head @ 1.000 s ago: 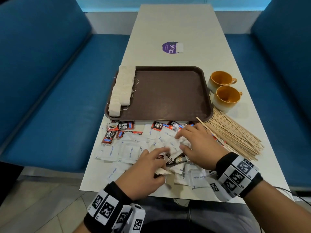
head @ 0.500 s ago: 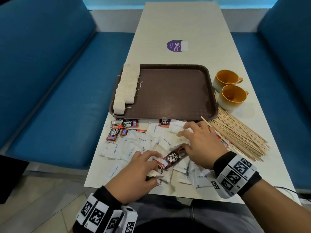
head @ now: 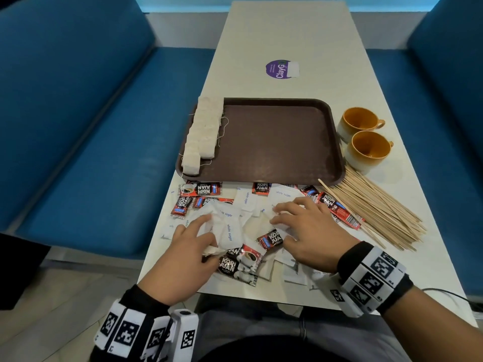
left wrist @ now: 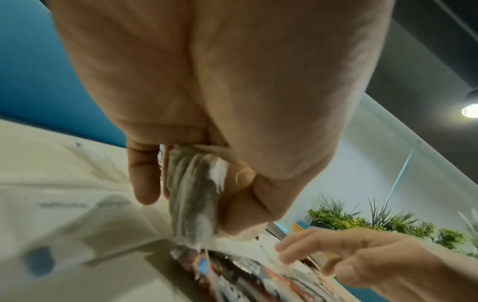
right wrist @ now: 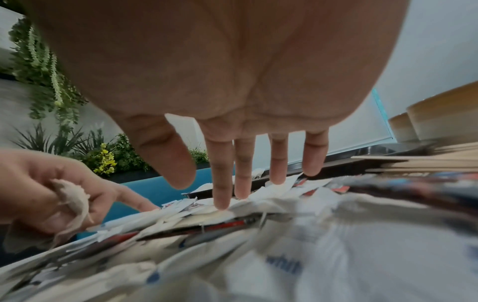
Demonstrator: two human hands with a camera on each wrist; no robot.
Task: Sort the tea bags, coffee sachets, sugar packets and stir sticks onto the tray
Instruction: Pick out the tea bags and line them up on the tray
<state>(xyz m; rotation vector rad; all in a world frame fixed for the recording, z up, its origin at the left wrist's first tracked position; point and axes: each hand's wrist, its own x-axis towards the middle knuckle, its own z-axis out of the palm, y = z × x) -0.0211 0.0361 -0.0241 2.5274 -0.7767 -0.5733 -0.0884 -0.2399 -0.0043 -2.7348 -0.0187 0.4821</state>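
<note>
In the head view, the brown tray (head: 274,142) sits at the middle of the frame with only one group on it: tea bags (head: 202,134) lined up in two rows along its left edge. The rest of the tray floor is bare. Below it, in the lower middle, white sugar packets (head: 227,223) and red-and-black coffee sachets (head: 235,265) lie mixed on the counter (head: 287,35), and the stir sticks (head: 373,212) are heaped at the right, off the tray. So I judge the tea nearly sorted and the other three kinds not yet begun. The left hand (head: 188,257) and right hand (head: 311,233) are both over the pile.

In the left wrist view, at the centre, the left hand clasps a crumpled tea bag (left wrist: 194,194) between curled fingers and thumb, just above the packets.

In the right wrist view, the right hand (right wrist: 232,92) is spread flat with straight fingers (right wrist: 221,183), their tips resting on the sugar packets at mid-frame and grasping nothing. At the left edge the left hand shows the same tea bag.
</note>
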